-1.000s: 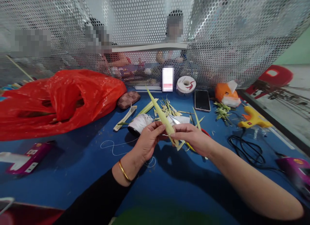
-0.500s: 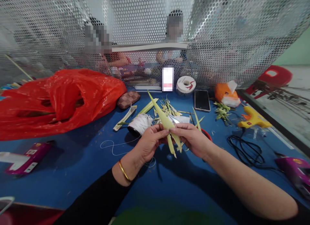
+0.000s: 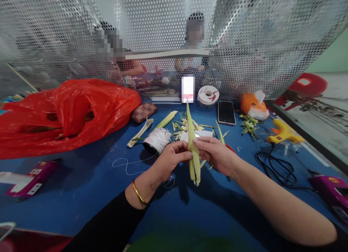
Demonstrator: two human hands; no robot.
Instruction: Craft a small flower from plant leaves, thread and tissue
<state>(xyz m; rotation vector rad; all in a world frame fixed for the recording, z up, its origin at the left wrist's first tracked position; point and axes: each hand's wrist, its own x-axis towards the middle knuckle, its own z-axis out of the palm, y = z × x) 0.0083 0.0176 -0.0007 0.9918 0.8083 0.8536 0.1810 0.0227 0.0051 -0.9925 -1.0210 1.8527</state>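
A long, pale green husk-like leaf (image 3: 191,132) stands nearly upright above the table, its narrow tip pointing away and its lower end split into two strips. My left hand (image 3: 174,158) pinches it from the left, thumb on the near face. From the right, my right hand (image 3: 217,154) grips the same leaf between thumb and fingers. Behind the right wrist a red curved edge (image 3: 230,147) shows; the rest of that thing is hidden. A white thread spool (image 3: 159,139) lies on its side left of my hands, a strand trailing from it. Leaf scraps (image 3: 185,123) are heaped behind the leaf.
On the blue table (image 3: 95,194) lie a red plastic bag (image 3: 103,100), a checkered pouch (image 3: 144,112), a ribbon roll (image 3: 208,95), a phone (image 3: 226,112), a tissue pack (image 3: 254,105) and a yellow glue gun (image 3: 285,131) with its cable. A perforated metal screen (image 3: 157,24) stands behind; people sit beyond it.
The leaf has turned from a leftward slant to nearly upright, its split ends swinging closer together. My right-hand fingers have shifted a little upward along it; both hands still hold it.
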